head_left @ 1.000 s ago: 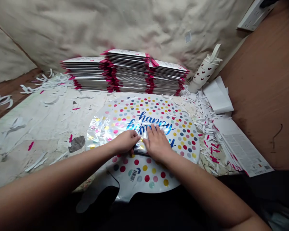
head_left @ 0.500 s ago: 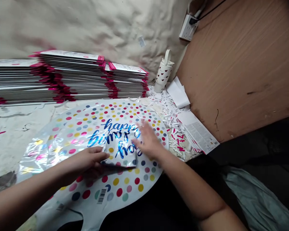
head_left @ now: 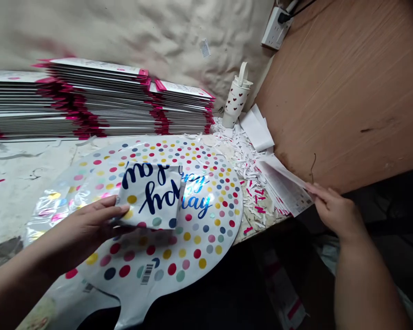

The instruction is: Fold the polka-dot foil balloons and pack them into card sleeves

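Observation:
My left hand (head_left: 99, 215) pinches a folded foil balloon (head_left: 154, 197) with dots and dark blue lettering by its left edge, raised over the flat balloons. Beneath it, flat round foil balloons (head_left: 199, 247) lie overlapping, with coloured dots, shiny blue lettering and a barcode; their tails point towards me. Out to the right, my right hand (head_left: 330, 208) grips the near corner of a printed paper sheet (head_left: 285, 174), lifting it off a small pile of printed sheets (head_left: 298, 204) at the table edge.
Pink-edged flat packs (head_left: 99, 101) stand in tall stacks along the wall. A white tumbler with hearts (head_left: 236, 101) stands in the back corner. Paper shreds (head_left: 244, 169) and white paper (head_left: 256, 128) lie beside the brown board (head_left: 351, 91). A socket strip (head_left: 276, 30) hangs above.
My right hand has left the folded balloon, moved right and taken hold of a printed sheet. My left hand has lifted the folded balloon and shifted it left.

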Available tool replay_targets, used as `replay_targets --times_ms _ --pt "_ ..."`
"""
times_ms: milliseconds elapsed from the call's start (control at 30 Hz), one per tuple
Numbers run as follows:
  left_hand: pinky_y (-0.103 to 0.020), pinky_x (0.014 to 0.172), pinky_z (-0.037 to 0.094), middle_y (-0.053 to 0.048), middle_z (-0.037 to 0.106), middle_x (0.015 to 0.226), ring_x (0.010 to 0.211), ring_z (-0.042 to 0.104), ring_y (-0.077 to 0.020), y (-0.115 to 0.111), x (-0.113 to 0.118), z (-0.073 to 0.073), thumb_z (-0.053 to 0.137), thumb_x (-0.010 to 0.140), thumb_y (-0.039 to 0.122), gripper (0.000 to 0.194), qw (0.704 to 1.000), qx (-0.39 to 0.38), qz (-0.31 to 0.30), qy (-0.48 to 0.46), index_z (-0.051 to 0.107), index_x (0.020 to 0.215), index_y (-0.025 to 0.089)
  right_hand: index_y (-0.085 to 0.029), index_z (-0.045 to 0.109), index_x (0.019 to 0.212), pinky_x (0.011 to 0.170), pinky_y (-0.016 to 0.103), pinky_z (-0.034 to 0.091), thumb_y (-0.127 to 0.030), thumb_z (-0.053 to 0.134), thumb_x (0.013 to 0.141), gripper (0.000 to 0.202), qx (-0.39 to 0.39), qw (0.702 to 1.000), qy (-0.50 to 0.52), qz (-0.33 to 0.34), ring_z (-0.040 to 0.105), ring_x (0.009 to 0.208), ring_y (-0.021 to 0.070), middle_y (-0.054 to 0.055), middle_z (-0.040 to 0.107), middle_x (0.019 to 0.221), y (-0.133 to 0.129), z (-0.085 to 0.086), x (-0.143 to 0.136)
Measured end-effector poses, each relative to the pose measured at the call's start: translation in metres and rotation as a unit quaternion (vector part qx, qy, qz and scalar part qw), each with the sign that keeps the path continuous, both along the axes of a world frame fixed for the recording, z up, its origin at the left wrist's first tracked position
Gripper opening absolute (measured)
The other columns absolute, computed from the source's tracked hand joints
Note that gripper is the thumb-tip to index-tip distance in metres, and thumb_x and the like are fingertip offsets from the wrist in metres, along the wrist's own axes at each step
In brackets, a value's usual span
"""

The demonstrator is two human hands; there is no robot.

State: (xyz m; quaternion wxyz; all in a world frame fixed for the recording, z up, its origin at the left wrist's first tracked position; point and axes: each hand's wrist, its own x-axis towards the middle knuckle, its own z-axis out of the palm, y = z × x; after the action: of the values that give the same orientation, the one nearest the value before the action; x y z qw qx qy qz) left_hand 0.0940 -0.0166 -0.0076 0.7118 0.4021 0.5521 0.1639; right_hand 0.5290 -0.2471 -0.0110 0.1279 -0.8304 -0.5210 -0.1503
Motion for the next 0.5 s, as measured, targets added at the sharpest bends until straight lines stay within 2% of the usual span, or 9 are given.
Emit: replay_targets --times_ms 33,67,100,167,233,300,333,400,500 --pt "-0.028 0.073 0.053 0.0 0.068 0.087 0.08 0.064 -0.0169 -0.001 -0.002 0.005 0.06 0.074 0.026 0.028 0.999 0.024 -0.005 -0.02 0.054 0.101 0.02 -0.019 0.059 0.118 0.094 0.037 0.045 -0.015 0.047 0.082 0.037 0.096 0.992 -0.055 0.057 0.058 0.107 0.0223 0.007 0.061 0.117 0.016 0.008 -0.031" --pt "-0.028 0.073 0.053 0.0 0.068 0.089 0.08 0.064 -0.0174 -0.002 -0.003 0.01 0.062 0.074 0.026 0.029 0.998 0.051 -0.013 -0.039 0.055 0.102 0.02 -0.019 0.055 0.122 0.093 0.033 0.047 -0.011 0.05 0.081 0.042 0.151 0.974 -0.1 0.134 0.059 0.106 0.0205 0.007 0.06 0.119 0.032 0.011 -0.067" --pt "-0.029 0.072 0.053 0.0 0.068 0.09 0.08 0.064 -0.018 -0.004 -0.006 0.014 0.063 0.073 0.027 0.031 0.995 0.078 -0.018 -0.054 0.056 0.103 0.019 -0.016 0.051 0.126 0.091 0.03 0.047 -0.008 0.052 0.079 0.048 0.173 0.951 -0.126 0.225 0.058 0.108 0.02 0.01 0.059 0.12 0.047 0.008 -0.105" --pt "-0.031 0.073 0.053 -0.001 0.067 0.091 0.081 0.063 -0.0197 -0.009 -0.013 0.022 0.063 0.075 0.029 0.033 0.988 0.128 -0.034 -0.074 0.057 0.105 0.019 -0.006 0.053 0.122 0.09 0.032 0.049 -0.004 0.051 0.078 0.045 0.144 0.913 -0.098 0.369 0.057 0.11 0.0236 0.016 0.06 0.116 0.07 -0.008 -0.175" --pt "-0.034 0.077 0.052 -0.002 0.066 0.093 0.086 0.061 -0.0211 -0.015 -0.023 0.026 0.06 0.078 0.032 0.033 0.981 0.168 -0.072 -0.07 0.056 0.108 0.018 -0.004 0.058 0.115 0.085 0.035 0.052 -0.006 0.051 0.079 0.037 0.031 0.9 -0.032 0.433 0.061 0.102 0.0266 0.018 0.063 0.111 0.082 -0.028 -0.22" --pt "-0.032 0.077 0.05 -0.002 0.065 0.092 0.087 0.059 -0.0209 -0.02 -0.036 0.027 0.056 0.081 0.034 0.03 0.97 0.21 -0.123 -0.019 0.056 0.105 0.018 -0.009 0.06 0.113 0.082 0.037 0.053 -0.018 0.058 0.079 0.035 -0.082 0.892 0.104 0.433 0.062 0.099 0.0277 0.016 0.065 0.107 0.091 -0.036 -0.231" --pt "-0.03 0.076 0.05 -0.002 0.064 0.09 0.086 0.058 -0.0205 -0.023 -0.041 0.027 0.054 0.082 0.036 0.027 0.96 0.236 -0.15 0.018 0.057 0.102 0.018 -0.014 0.058 0.117 0.081 0.036 0.053 -0.027 0.062 0.078 0.042 -0.116 0.88 0.193 0.417 0.062 0.101 0.0269 0.014 0.065 0.109 0.095 -0.034 -0.227" --pt "-0.026 0.072 0.048 -0.002 0.063 0.085 0.082 0.057 -0.0196 -0.03 -0.048 0.026 0.05 0.083 0.037 0.022 0.93 0.294 -0.201 0.088 0.058 0.093 0.019 -0.022 0.045 0.129 0.085 0.035 0.051 -0.041 0.068 0.072 0.065 -0.115 0.841 0.366 0.382 0.056 0.111 0.0248 0.011 0.058 0.122 0.106 -0.018 -0.211" --pt "-0.023 0.067 0.046 -0.002 0.062 0.082 0.074 0.056 -0.0168 -0.04 -0.043 0.025 0.048 0.083 0.032 0.017 0.875 0.379 -0.272 0.131 0.058 0.088 0.02 -0.027 0.026 0.139 0.097 0.04 0.041 -0.041 0.077 0.061 0.094 -0.097 0.758 0.528 0.37 0.042 0.124 0.0253 0.01 0.043 0.137 0.128 0.01 -0.201"
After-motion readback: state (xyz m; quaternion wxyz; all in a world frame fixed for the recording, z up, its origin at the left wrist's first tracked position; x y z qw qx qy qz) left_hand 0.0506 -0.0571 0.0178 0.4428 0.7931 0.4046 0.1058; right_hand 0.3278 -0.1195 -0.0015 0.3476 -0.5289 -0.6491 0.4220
